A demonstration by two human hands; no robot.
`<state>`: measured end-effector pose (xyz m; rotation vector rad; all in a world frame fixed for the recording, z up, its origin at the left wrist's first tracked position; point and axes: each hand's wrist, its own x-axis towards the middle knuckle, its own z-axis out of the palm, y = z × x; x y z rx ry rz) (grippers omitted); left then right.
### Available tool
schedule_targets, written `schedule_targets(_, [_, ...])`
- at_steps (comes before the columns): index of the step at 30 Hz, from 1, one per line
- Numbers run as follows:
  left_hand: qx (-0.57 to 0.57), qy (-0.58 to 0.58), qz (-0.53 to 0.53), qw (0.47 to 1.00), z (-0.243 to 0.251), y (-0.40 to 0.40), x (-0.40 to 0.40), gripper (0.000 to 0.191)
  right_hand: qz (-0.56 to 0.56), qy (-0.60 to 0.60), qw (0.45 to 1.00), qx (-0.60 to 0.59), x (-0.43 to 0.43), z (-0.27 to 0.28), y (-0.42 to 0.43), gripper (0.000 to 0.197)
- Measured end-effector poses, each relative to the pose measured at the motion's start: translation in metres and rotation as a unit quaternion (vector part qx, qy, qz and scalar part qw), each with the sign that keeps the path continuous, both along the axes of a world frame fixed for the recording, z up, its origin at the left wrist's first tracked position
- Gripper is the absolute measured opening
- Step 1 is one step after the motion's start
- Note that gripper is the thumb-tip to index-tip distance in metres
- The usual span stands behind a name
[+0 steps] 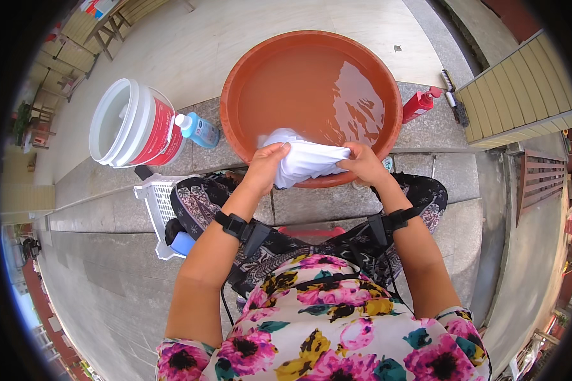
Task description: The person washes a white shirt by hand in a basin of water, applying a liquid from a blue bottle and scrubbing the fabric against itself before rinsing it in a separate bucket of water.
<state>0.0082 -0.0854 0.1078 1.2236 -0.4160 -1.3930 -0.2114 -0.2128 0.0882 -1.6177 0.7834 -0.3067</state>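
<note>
A wet white cloth (310, 159) is stretched between my two hands over the near rim of a round terracotta-coloured plastic tub (229, 95). My left hand (269, 164) grips its left side, thumb on top. On the other side, my right hand (366, 163) pinches a corner of the fabric between thumb and fingers. Part of the cloth bunches at the far left and dips towards the water (286, 90) in the tub. Whether the bundle is one garment or several cannot be told from the folds.
Left of the tub stand a white bucket (119, 128) with a red label and a blue bottle (202, 131). A white plastic basket (158, 209) sits by my left knee. To the right are a red pump bottle (420, 105) and brushes (453, 97) beside a slatted wall (519, 90).
</note>
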Motion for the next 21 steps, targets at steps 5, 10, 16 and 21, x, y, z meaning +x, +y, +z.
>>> schedule_targets(5, [-0.023, 0.028, 0.013, 0.999, 0.0, 0.002, 0.002, 0.024, -0.054, -0.183, 0.959, 0.207, 0.01, 0.015, 0.005, 0.022])
schedule_targets(10, [-0.025, 0.053, 0.007, 0.998, -0.002, -0.003, -0.008, 0.024, -0.027, -0.079, 0.996, 0.042, 0.019, 0.032, 0.009, 0.021])
schedule_targets(16, [-0.029, 0.113, 0.07, 0.991, -0.019, -0.017, -0.025, 0.022, -0.093, -0.155, 0.983, -0.01, 0.043, 0.025, 0.014, 0.012])
schedule_targets(21, [-0.006, 0.204, 0.08, 0.976, -0.062, -0.016, -0.026, 0.036, -0.045, -0.128, 0.942, -0.307, 0.087, 0.039, 0.081, 0.019])
